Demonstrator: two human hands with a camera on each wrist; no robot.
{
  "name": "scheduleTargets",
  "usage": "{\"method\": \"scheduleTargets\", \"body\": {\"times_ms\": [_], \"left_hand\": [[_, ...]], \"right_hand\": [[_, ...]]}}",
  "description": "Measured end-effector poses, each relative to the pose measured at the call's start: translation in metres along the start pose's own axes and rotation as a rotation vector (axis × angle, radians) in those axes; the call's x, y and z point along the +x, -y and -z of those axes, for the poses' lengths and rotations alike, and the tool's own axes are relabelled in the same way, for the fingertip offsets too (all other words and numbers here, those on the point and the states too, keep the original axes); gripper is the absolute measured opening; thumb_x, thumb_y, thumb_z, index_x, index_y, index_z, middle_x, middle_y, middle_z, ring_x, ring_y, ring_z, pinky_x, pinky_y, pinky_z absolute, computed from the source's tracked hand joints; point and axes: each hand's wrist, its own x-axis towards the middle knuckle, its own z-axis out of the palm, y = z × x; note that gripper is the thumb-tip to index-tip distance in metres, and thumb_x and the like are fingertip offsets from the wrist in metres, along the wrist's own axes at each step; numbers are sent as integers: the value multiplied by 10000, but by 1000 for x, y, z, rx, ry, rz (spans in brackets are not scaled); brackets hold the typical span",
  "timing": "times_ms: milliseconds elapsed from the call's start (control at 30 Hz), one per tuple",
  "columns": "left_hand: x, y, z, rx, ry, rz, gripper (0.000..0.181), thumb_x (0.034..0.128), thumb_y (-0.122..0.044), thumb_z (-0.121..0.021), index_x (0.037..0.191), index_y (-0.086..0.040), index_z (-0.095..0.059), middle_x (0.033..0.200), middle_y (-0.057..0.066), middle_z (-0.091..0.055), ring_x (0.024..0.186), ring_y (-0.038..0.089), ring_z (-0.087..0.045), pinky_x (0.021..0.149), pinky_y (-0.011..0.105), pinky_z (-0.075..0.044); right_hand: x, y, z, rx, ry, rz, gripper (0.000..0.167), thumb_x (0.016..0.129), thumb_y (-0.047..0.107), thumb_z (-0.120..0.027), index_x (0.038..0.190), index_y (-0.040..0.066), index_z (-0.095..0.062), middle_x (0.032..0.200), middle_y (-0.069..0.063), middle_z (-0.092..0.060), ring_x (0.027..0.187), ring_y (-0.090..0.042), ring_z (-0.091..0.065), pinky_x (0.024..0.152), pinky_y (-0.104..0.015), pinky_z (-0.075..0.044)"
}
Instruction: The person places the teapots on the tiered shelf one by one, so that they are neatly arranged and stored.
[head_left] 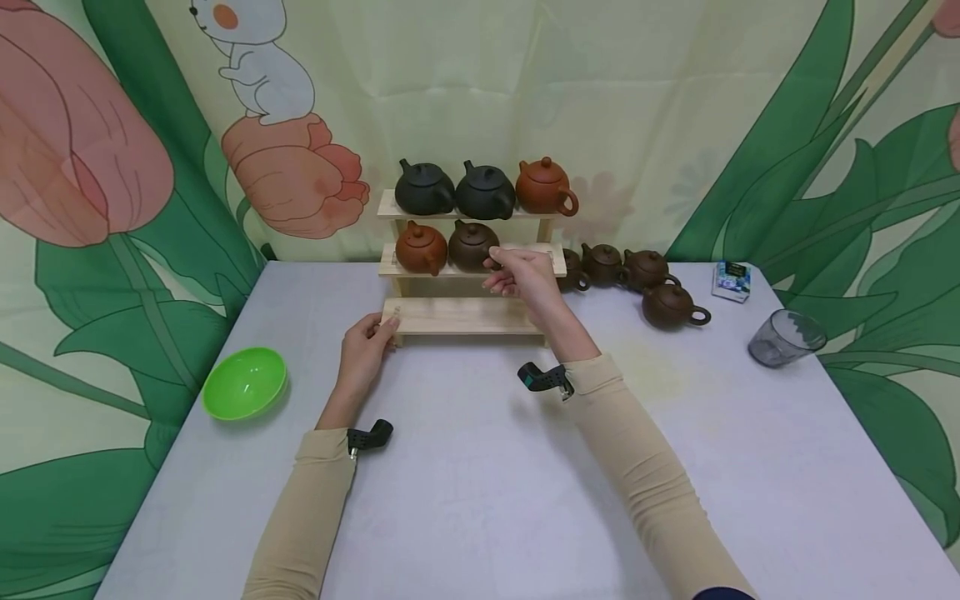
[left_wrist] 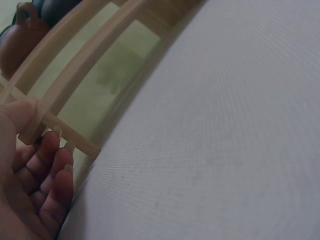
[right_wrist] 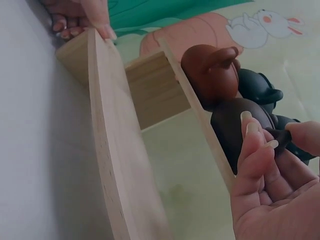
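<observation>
A three-tier wooden rack (head_left: 465, 315) stands at the back of the table. My left hand (head_left: 363, 354) grips the left end of its lowest shelf, thumb on top and fingers curled below, as the left wrist view shows. On the middle shelf, my right hand (head_left: 528, 283) pinches the handle of a dark brown teapot (head_left: 471, 247). Beside that teapot, to the left, sits a reddish-brown teapot (head_left: 421, 247). The top shelf bears two black teapots (head_left: 424, 188) and an orange-brown teapot (head_left: 543, 185). The lowest shelf holds nothing.
Several dark brown teapots (head_left: 670, 306) stand right of the rack, the leftmost partly hidden behind it. Farther right are a small blue-and-white box (head_left: 731, 282) and a tilted grey glass (head_left: 784, 338). A green bowl (head_left: 245, 383) is at the left edge of the table.
</observation>
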Motion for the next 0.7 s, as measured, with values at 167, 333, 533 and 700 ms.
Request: {"method": "scheduleTargets", "body": {"times_ms": [167,333,533,700], "left_hand": [[-1,1,1,-2,-6,-8,503,954,-488,-617,1286,-111,-626,918,60,-624,780,165,-582,632,228,-486],[-1,1,1,-3,-5,-11,509,951,-500,-615,1282,-115,-629,916,55,-620,778,160,-574,631,227,-477],[1,2,0,-16,-2,-16,502,943,-508,-623,1265,-123,-637,897,48,-612,773,164,-570,628,232,-478],[1,2,0,-9,-2,-23,503,944,-509,-622,1263,-120,-639,886,45,-614,764,161,-570,627,231,-478]], "right_hand": [[0,-1,-2,5,3,6,340,950,317,-667,951,-20,-715,629,-34,-692,557,-120,-613,565,-246,-499],[-1,-1,-4,6,-16,8,347,954,315,-665,965,-30,-710,638,-33,-695,553,-118,-619,565,-238,-504],[-3,-3,-5,18,-32,9,357,953,328,-670,972,-27,-712,654,-33,-702,565,-126,-636,577,-238,-518],[-4,-4,-4,15,-6,11,339,952,323,-668,963,-13,-710,660,-37,-705,562,-131,-631,564,-248,-504]]}}
